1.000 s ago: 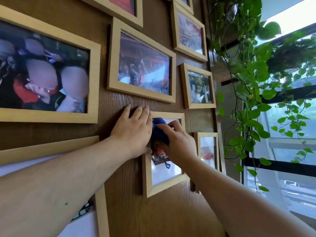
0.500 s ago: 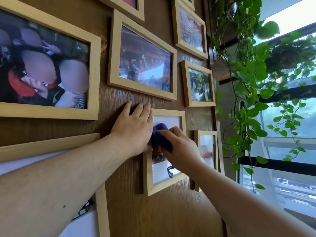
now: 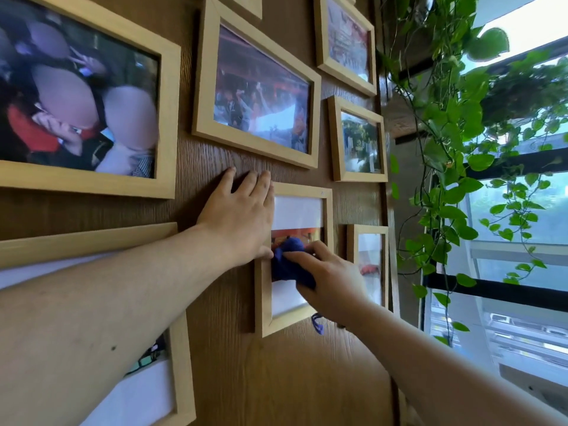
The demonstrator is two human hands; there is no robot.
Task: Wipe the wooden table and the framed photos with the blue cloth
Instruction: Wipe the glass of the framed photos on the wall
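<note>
Blue cloth (image 3: pixel 290 264) lower on framed photo (image 3: pixel 296 210) glass than before.

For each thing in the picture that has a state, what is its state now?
Blue cloth: bunched, pressed on the glass.
Small frame: hanging, being wiped.
Right hand: gripping the cloth.
Left hand: flat, bracing the frame's left edge.
Vine plant: hanging down.

Wood-grain wall (image 3: pixel 233 379) carries seemingly eight pale frames (image 3: pixel 258 87).
</note>
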